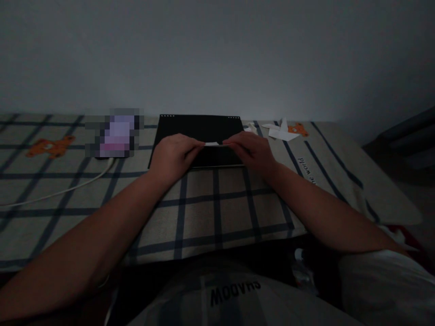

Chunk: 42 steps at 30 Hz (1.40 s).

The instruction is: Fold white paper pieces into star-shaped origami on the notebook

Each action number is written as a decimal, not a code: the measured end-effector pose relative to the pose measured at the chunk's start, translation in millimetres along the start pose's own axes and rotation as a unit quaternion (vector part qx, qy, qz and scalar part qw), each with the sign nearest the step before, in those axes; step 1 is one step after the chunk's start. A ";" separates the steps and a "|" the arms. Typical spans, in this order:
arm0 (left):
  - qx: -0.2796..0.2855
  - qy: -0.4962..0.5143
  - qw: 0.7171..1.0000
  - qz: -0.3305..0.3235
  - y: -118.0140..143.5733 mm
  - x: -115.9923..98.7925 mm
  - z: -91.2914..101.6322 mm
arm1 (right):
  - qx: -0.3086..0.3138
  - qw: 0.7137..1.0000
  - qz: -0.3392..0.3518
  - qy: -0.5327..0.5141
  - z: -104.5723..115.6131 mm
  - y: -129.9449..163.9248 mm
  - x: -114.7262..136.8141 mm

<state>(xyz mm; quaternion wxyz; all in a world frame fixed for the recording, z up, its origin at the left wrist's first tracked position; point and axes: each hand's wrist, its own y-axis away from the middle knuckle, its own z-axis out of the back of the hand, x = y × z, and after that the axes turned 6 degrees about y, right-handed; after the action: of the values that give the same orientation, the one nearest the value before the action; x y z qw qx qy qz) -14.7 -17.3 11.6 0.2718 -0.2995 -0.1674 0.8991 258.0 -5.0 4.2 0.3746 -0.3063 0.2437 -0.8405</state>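
Between my two hands, a narrow piece of white paper [212, 144] is held above a black pad [200, 127] with punched holes along its far edge. My left hand [175, 154] pinches the paper's left end between thumb and fingers. At the other end, my right hand [253, 149] pinches it the same way. Most of the paper is hidden by the fingers or seen edge-on, so its full shape cannot be made out. Just beyond my right hand lie a folded white paper figure [282, 131] and a smaller folded white paper piece [250, 127].
A plaid cloth [217, 213] covers the table. On the left a phone [117, 136], its screen blurred out, has a white cable [81, 183] plugged in. A pale wall [204, 54] rises behind the table. Below the table edge, a clear plastic bottle [302, 271] shows dimly.
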 end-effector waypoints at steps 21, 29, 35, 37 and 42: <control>-0.191 0.213 0.954 0.086 2.4 -10.6 -10.1 | 0.007 0.846 -0.318 -0.427 -12.1 -14.1 4.4; -0.053 0.311 0.942 0.118 4.3 -19.5 -19.8 | 0.033 0.804 -0.313 -0.504 -18.1 -13.3 17.5; -0.110 0.376 0.902 0.180 2.4 -10.0 -21.7 | 0.035 0.828 -0.293 -0.476 -16.1 -11.8 6.7; -0.132 0.400 0.883 0.205 0.7 -2.5 -22.0 | 0.023 0.845 -0.296 -0.444 -14.1 -10.8 -4.2; -0.180 0.387 0.877 0.218 -5.8 22.5 -17.4 | 0.030 0.917 -0.333 -0.216 -4.7 -8.7 -29.2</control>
<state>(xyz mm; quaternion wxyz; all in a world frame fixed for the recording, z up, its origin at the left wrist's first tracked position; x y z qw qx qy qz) -16.6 3.0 -9.1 0.0533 -0.6966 -0.1380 0.7021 266.0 23.9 -3.2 0.1252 -0.5324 0.0153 -0.8370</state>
